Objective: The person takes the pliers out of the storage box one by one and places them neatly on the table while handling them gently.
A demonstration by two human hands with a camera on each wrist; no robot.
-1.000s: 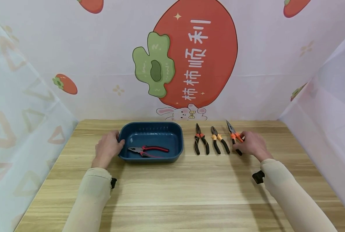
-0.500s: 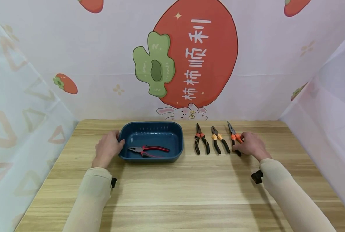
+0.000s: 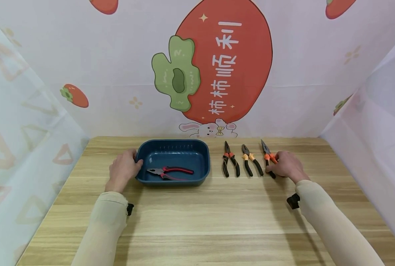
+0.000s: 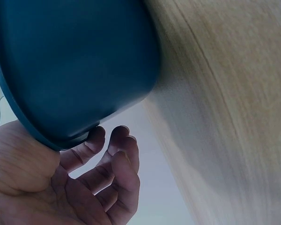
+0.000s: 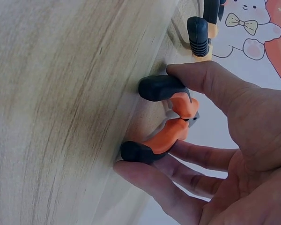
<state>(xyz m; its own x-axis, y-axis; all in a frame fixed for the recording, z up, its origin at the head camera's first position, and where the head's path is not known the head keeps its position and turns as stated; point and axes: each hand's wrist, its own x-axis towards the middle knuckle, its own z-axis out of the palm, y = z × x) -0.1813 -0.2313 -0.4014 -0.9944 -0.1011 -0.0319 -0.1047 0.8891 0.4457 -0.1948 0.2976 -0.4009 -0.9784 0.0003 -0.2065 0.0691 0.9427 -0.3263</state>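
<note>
My left hand [image 3: 123, 169] grips the left end of a blue plastic tray [image 3: 175, 183] in the head view, thumb over the rim. In the left wrist view its fingers [image 4: 127, 176] curl below that rim. Inside the tray lie combination pliers [image 3: 179, 169] with red and black handles. At the right, my right hand [image 3: 288, 165] holds long-nose pliers [image 3: 266, 149] by their orange and black handles. The right wrist view has the thumb [image 5: 201, 77] against one handle and fingers against the other; the handle ends are at the tabletop.
Two more pliers lie between tray and right hand: long-nose pliers [image 3: 229, 155] with red and black handles, and pliers [image 3: 246, 150] with yellow and black handles. A printed cloth backdrop [image 3: 117, 122] rises behind the wooden table [image 3: 197, 229], with cloth at both sides.
The pliers in my right hand have turned slightly, their tip shifting a little right and their handle ends a little left. My left hand and the tray stay put.
</note>
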